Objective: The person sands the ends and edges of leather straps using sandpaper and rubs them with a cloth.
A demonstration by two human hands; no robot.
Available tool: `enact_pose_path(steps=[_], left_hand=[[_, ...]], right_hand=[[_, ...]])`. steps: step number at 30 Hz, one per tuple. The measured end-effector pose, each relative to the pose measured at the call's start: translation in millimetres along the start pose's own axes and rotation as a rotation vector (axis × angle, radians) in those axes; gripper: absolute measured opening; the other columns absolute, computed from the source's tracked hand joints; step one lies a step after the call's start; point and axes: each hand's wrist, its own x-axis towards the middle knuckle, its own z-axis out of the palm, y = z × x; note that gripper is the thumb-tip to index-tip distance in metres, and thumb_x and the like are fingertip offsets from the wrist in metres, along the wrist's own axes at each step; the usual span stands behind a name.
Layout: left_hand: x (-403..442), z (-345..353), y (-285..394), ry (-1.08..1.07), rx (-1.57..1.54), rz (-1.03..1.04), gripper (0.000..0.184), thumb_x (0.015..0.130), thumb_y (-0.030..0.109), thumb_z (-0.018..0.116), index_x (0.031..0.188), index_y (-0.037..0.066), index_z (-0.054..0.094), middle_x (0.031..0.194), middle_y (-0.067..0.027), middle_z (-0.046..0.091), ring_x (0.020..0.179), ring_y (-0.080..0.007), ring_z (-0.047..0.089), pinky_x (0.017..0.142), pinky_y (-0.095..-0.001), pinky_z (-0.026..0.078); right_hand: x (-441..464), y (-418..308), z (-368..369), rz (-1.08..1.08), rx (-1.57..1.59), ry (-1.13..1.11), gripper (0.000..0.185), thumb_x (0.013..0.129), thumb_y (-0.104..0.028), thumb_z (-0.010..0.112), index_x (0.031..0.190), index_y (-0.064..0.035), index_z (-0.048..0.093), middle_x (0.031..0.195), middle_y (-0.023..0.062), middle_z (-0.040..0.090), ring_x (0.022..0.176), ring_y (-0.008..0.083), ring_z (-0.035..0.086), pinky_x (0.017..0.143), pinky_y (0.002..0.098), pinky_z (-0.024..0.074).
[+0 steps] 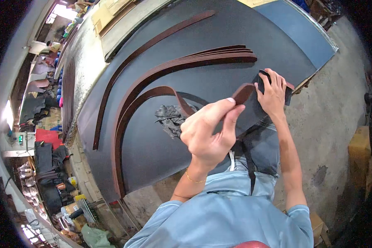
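A long dark-brown strap (244, 94), leather by its look, is pinched between the thumb and forefinger of my left hand (211, 130), lifted over the near side of the table. From there it runs to my right hand (272, 91), and a short end sticks out beyond. My right hand is closed over a black block (288, 96) at the table's right edge, against the strap; the palm hides how they touch. Beside my left hand lies a crumpled black cloth (169, 119). A stack of similar brown straps (186, 62) curves across the dark tabletop (161, 153).
One separate brown strap (146, 47) lies along the far side. Behind it are a pale board (132, 25) and cardboard (107, 15). A blue-grey sheet (297, 27) covers the far right corner. Bare concrete floor (322, 111) is at right, with a cardboard box (358, 149).
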Motion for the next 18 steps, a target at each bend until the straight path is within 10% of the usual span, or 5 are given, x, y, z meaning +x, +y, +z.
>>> enact_pose_path(steps=[9,18], left_hand=[[25.7,-18.5,9.6,-0.251,-0.279,-0.631,0.032,0.100,0.014,0.061,0.123,-0.008,0.057,0.092,-0.0140,0.069,0.079,-0.0182,0.067,0.073,-0.0284,0.053],[26.9,-14.1,-4.8,-0.537,-0.492,-0.540,0.049,0.103,0.037,0.052,0.120,-0.008,0.061,0.106,-0.0110,0.057,0.101,-0.0175,0.054,0.096,-0.0314,0.040]], right_hand=[[-0.4,0.7,-0.3,0.002,0.004,0.003,0.035,0.088,-0.024,0.069,0.118,-0.0066,0.064,0.130,0.0086,0.055,0.124,0.0284,0.050,0.107,0.0444,0.0339],[-0.1,-0.6,-2.9,0.023,0.015,-0.021,0.035,0.088,-0.026,0.068,0.116,-0.0060,0.065,0.130,0.0081,0.054,0.125,0.0271,0.048,0.110,0.0434,0.0311]])
